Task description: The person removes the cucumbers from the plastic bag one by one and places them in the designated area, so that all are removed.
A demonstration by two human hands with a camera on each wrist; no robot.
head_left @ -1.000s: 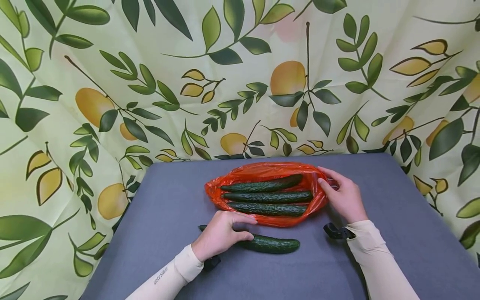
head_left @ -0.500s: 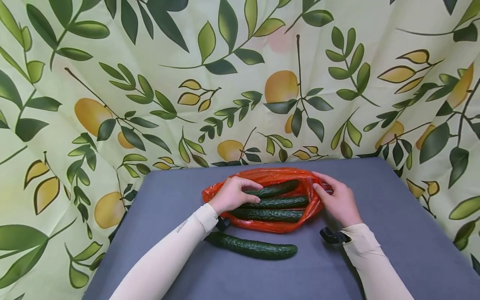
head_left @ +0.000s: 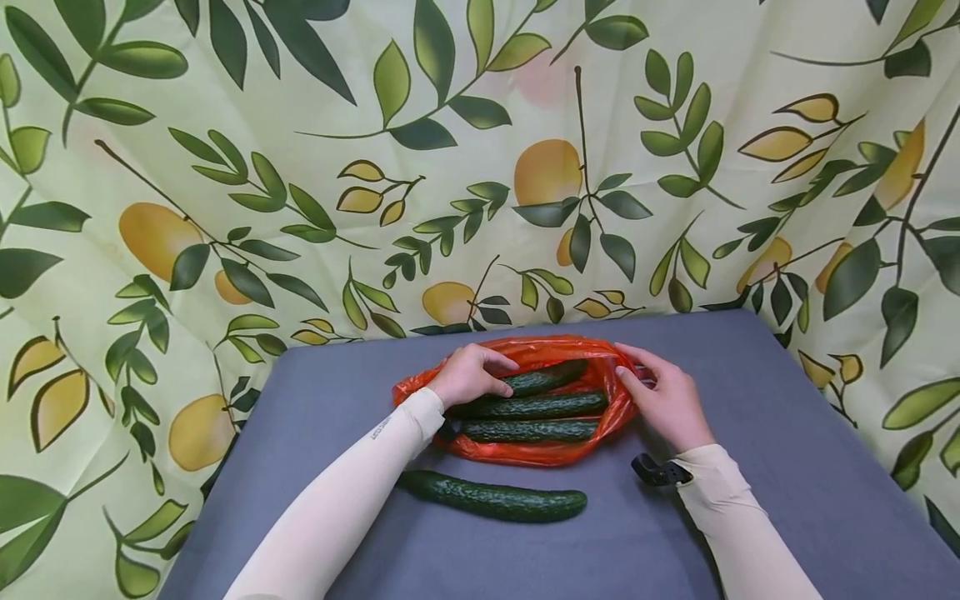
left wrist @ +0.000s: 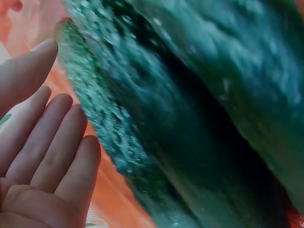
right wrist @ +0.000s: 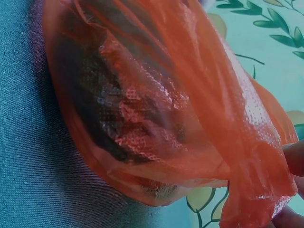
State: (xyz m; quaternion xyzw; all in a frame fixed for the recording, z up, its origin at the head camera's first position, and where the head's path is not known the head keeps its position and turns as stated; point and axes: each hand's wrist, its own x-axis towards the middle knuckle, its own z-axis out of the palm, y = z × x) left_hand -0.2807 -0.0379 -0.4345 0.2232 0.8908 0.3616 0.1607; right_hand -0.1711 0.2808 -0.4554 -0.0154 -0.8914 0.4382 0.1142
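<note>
**Cucumbers (head_left: 551, 407), four: three in one red bag (head_left: 517, 454), one outside it**

Backdrop cloth (head_left: 450, 183), one: printed with leaves and yellow fruit, standing behind the bag.

Table (head_left: 637, 542), one: grey-blue surface, beneath the bag.

Sleeves, two, pale: left sleeve (head_left: 337, 508) slanting up from the near left to the bag's left part; right sleeve (head_left: 738, 525) rising from the near right toward its right end.

Bag, one: thin plastic, mouth spread open and facing up.

Cucumbers, dark green, bumpy: three side by side along the bag's length, the far one partly covered by a hand; the fourth, a loose cucumber (head_left: 495, 498), on the table on the bag's near side, apart from it.

Hands, two. Left hand (head_left: 467, 377): above the bag's mouth at its left, thumb apart from extended fingers, grasping nothing, fingertips at the contents; contact cannot be told. Right hand (head_left: 672, 406): at the bag's right end, thumb and fingers pinching its rim.

Black band (head_left: 660, 471), one plainly seen: at the right cuff, near the bag's right end.
</note>
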